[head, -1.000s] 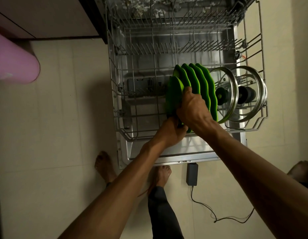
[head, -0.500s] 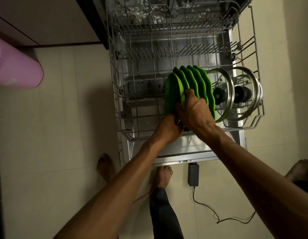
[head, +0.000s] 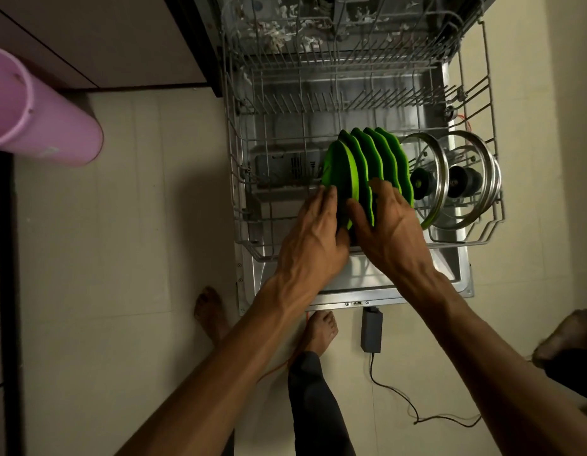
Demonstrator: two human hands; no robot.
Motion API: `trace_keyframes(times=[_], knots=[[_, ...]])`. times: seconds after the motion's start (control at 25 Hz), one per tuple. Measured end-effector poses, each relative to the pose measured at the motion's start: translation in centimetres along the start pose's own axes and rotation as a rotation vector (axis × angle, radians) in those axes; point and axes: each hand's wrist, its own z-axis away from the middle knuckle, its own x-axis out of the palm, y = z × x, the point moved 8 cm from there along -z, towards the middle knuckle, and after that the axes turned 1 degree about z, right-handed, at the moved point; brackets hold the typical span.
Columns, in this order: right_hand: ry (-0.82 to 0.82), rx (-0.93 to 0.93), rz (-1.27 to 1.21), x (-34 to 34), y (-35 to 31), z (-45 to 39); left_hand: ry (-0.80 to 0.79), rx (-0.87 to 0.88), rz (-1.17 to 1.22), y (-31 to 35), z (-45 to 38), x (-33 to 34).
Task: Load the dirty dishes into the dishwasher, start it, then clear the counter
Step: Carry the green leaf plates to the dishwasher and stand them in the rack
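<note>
Several wavy-edged green plates [head: 371,153] stand on edge in the pulled-out lower rack [head: 240,192] of the open dishwasher. My left hand [head: 313,235] lies with straight fingers against the left face of the leftmost green plate [head: 337,169]. My right hand [head: 389,225] rests spread over the near rims of the plates, thumb beside the leftmost one. Right of the plates, two glass lids [head: 432,192] with steel rims and dark knobs stand upright in the rack.
The upper rack [head: 318,47] holds pale debris. The open door [head: 361,289] lies flat under the rack. A pink bin [head: 42,123] stands at left. A dark power adapter [head: 371,330] and its cable lie on the tiled floor by my bare feet.
Both hands have loosened from gripping the plates' rims; the fingers now lie straighter and spread. The left hand has moved up along the leftmost plate's face.
</note>
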Motion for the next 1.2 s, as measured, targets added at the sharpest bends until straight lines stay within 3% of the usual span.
trace_keyframes(times=[0.12, 0.72, 1.2], knots=[[0.052, -0.022, -0.041, -2.7, -1.6, 1.5, 0.054, 0.023, 0.021, 1.7, 1.5, -2.8], [0.001, -0.082, -0.122, -16.5, -13.6, 8.2, 0.128, 0.025, 0.110, 10.5, 12.3, -17.2], [-0.040, -0.259, -0.147, -23.7, -30.6, 13.3, 0.293, -0.060, 0.126, 10.6, 23.7, -32.7]])
